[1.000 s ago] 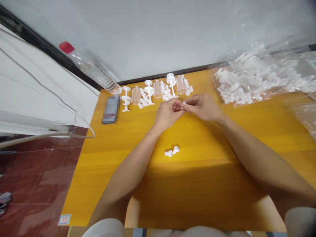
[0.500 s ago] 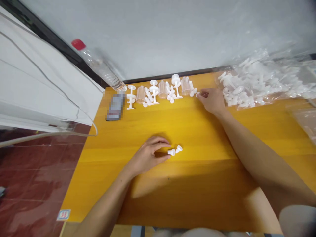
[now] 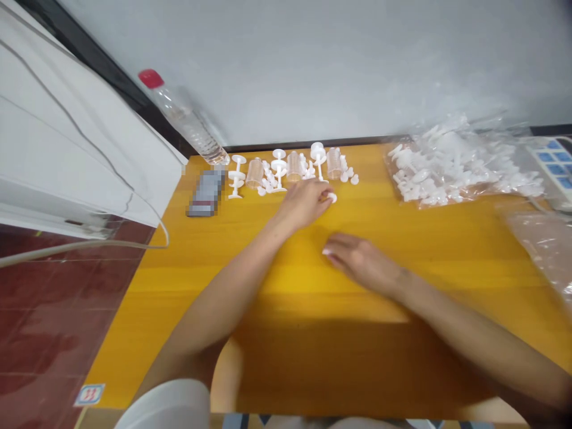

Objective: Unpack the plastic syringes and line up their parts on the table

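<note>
My left hand [image 3: 308,202] is closed on a small white plastic piece [image 3: 332,197], just in front of the row of parts. Nearer to me, my right hand [image 3: 357,259] pinches another small white piece [image 3: 328,252], partly hidden by the fingers. Along the back edge stand clear ribbed cups [image 3: 333,164] and white disc-and-stem parts [image 3: 318,156]. Small white knob-like pieces [image 3: 354,179] lie beside the cups. The left hand's wrist is over the middle of the wooden table [image 3: 286,304].
A bottle with a red cap [image 3: 183,119] leans at the back left, with a blurred-out flat object [image 3: 206,192] before it. Clear bags of white parts [image 3: 456,164] lie back right, near a blue-and-white item [image 3: 554,164]. Another clear bag [image 3: 547,244] lies at right.
My left hand has moved forward to the row with a white piece. My right hand has come back toward the table's middle. The two pieces no longer lie near the front centre.
</note>
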A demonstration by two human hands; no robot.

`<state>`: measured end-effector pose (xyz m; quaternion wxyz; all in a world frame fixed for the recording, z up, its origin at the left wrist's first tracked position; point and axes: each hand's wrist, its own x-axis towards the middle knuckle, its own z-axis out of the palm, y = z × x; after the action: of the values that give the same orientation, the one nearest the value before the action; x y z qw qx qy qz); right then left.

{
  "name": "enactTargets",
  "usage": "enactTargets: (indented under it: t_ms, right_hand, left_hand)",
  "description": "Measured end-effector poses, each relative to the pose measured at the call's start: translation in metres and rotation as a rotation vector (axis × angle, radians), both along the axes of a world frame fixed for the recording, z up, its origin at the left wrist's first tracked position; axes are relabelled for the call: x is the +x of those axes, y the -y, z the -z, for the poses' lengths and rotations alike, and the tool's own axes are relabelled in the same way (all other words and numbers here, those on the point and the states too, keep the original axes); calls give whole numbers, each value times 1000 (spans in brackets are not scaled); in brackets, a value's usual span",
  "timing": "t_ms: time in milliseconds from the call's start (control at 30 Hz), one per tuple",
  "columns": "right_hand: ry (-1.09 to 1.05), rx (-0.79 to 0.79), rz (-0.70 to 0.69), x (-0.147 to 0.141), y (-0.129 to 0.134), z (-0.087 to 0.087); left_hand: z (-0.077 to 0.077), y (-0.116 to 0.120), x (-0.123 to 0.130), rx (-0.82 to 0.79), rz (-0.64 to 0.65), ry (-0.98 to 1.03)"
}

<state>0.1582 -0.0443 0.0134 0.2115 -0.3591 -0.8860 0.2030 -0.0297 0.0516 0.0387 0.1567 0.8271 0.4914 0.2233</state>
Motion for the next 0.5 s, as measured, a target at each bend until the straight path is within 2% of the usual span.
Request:
enactTargets:
  t_ms: [67, 133, 233, 333, 500]
  right_hand:
    - [-93, 5, 252, 17, -36, 3]
    - [-143, 15, 467, 32, -72, 7]
    - [-207, -46, 676, 44, -113, 16]
    - [-255, -121, 727, 42, -133, 24]
    - [-305, -159, 723, 31, -141, 26]
  left_hand:
    - [0, -25, 24, 29, -1, -133]
    - [2, -41, 40, 27, 0, -225]
    - [7, -50, 50, 16, 25, -262]
    - [14, -48, 49, 29, 12, -200]
    - [28, -43, 46, 44, -34, -104]
